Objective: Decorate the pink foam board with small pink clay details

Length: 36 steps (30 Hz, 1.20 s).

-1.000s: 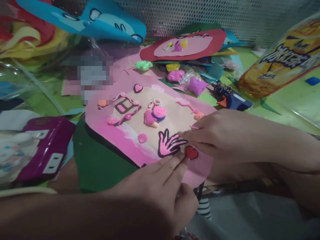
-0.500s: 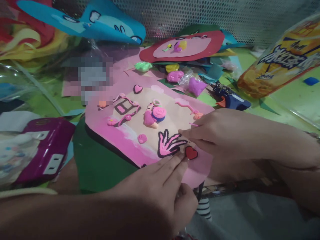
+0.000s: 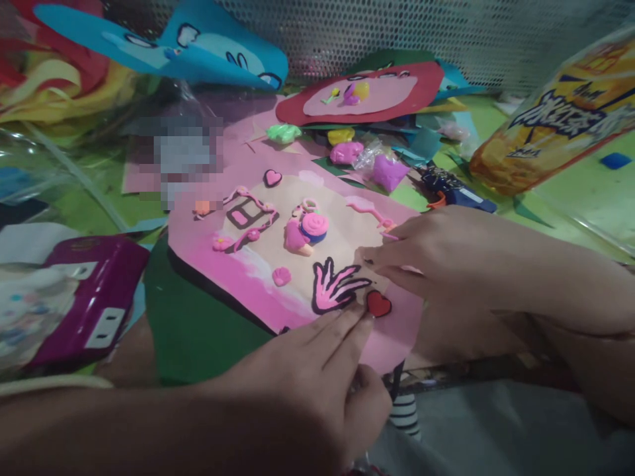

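Note:
A pink card (image 3: 248, 281) with a beige panel lies in front of me, decorated with clay shapes: a house outline (image 3: 245, 215), a pink and blue snail (image 3: 307, 231), a pink plant outlined in black (image 3: 335, 287) and a red heart (image 3: 378, 303). My left hand (image 3: 317, 370) rests on the card's near edge, fingers flat and together, their tips touching the plant and the heart, thumb tucked at the card's edge. My right hand (image 3: 426, 258) reaches in from the right with fingers pressed together, tips on the beige panel. A thin pink clay strip (image 3: 389, 235) pokes out at its upper edge.
Lumps of green, yellow and pink clay (image 3: 347, 152) lie beyond the card, beside a dark blue glue gun (image 3: 456, 192). A red and pink paper piece (image 3: 367, 92) and blue cut-outs (image 3: 198, 46) sit at the back by a mesh wall. A magenta box (image 3: 84, 297) stands left, an orange packet (image 3: 560, 119) right.
My right hand has slid a little up and left over the beige panel, taking the thin pink strip along and covering the small orange flower. My left hand has stayed put.

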Motion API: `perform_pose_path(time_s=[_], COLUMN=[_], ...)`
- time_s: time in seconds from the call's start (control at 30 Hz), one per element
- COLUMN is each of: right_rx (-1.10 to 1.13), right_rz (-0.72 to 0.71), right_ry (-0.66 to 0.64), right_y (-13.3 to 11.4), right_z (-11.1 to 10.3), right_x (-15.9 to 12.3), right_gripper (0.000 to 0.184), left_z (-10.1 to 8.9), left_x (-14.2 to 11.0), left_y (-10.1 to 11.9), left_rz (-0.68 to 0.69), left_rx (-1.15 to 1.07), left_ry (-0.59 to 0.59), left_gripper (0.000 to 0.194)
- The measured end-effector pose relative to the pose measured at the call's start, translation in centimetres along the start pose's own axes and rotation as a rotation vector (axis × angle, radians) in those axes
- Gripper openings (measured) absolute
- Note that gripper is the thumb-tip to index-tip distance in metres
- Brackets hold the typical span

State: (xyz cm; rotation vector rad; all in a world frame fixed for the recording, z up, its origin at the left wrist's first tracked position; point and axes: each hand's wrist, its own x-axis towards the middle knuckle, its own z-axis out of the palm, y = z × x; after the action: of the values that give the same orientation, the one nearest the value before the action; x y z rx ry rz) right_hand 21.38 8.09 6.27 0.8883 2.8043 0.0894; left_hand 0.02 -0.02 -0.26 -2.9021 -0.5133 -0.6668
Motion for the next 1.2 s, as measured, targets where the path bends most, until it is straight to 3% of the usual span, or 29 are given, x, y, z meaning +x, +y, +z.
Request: perform_pose_path(time_s=[0.1, 0.2, 0.47, 0.8, 0.97, 1.2], right_rx=[-0.051, -0.044, -0.095, -0.090, -0.113, -0.129], right_rz=[-0.017, -0.010, -0.072, -0.125, -0.088, -0.052], right_ry=[-0.121, -0.151, -0.034, -0.019, 0.009, -0.046], right_y=[0.0, -0.1, -0.5, -0.4, -0.4, -0.5], right_z=[-0.4, -0.7, -0.6, 0.3, 0.4, -0.3], right_x=[0.2, 0.3, 0.3, -0.1, -0.3, 0.2], right_gripper=[0.017, 0.016, 0.015, 0.012, 0.009, 0.011], left_z=[-0.1, -0.2, -0.2, -0.5, -0.4, -0.3], left_x=[-0.1, -0.1, 0.2, 0.2, 0.2, 0.2], left_y=[0.0, -0.1, -0.2, -0.2, -0.2, -0.2], left_rz=[0.021, 0.034, 0.042, 0.042, 0.040, 0.054], left_rx=[-0.004, -0.009, -0.015, 0.005, 0.000, -0.016], left_ry=[-0.007, -0.015, 0.004, 0.004, -0.009, -0.001], left_gripper=[0.010, 0.012, 0.012, 0.011, 0.010, 0.018])
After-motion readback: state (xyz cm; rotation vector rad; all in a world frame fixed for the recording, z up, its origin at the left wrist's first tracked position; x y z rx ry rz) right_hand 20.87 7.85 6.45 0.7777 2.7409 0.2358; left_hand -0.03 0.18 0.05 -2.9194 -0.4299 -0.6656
